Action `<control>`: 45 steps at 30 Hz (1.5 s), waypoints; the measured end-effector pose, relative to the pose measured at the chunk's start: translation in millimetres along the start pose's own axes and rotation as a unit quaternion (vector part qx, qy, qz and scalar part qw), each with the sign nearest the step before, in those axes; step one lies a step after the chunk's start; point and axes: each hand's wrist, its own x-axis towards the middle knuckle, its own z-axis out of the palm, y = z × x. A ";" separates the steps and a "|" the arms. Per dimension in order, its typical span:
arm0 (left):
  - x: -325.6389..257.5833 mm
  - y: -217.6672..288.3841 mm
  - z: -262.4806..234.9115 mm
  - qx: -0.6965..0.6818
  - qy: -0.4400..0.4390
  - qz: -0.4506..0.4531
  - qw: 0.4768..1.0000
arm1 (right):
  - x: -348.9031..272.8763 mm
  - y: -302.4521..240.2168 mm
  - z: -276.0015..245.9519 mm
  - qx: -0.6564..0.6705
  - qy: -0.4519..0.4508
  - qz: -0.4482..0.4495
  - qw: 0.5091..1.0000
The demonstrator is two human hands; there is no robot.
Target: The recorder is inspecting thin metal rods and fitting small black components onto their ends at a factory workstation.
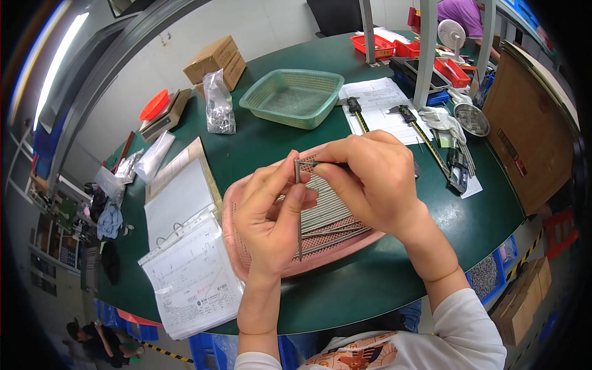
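Two hands: both working over the pink tray.
Left hand: fingers pinching a thin grey metal rod, standing upright.
Right hand: fingertips pressing together on the rod's top.
Tray: holding more matching rods.

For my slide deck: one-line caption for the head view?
Left hand holds a thin metal rod upright while right hand touches its top, above a pink tray.
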 end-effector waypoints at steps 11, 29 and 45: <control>0.6 -3.5 0.9 0.028 0.002 0.041 0.999 | -0.1 -5.4 -0.2 0.034 -0.008 0.075 0.997; 0.8 1.8 -2.8 0.039 0.025 0.027 0.999 | -2.9 6.5 -5.3 0.004 -0.067 -0.005 0.998; 1.7 5.7 -8.7 0.027 0.063 -0.001 0.998 | -1.7 8.9 -7.0 0.037 -0.041 0.050 0.997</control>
